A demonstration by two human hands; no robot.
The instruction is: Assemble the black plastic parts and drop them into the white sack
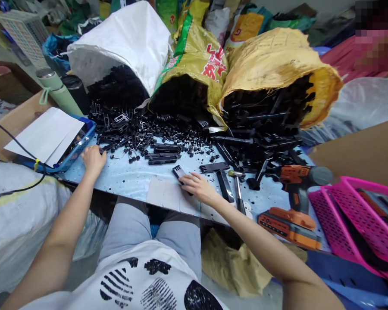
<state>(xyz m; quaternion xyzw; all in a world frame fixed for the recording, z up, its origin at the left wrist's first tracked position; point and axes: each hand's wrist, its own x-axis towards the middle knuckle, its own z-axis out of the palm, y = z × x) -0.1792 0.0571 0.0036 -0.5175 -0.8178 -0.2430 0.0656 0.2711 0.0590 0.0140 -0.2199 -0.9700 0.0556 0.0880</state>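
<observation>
My left hand (94, 161) is at the left end of the blue table, beside a blue basket (89, 131). Its fingers are closed at a small black part (102, 150), partly hidden by the hand. Near the table's front edge, my right hand (198, 188) grips a long black plastic piece with a slotted end (178, 171), fingers across its near half. Under it lies a piece of cardboard (161, 192). Other black slotted pieces (214, 167) and a small hammer (238, 189) lie to the right of this hand.
Three sacks, one white (126, 34), one green-gold (197, 64) and one yellow (271, 64), spill black parts onto the table. An orange cordless drill (294, 206) stands at right beside pink baskets (358, 224). Papers (48, 133) and a green bottle (56, 90) are at left.
</observation>
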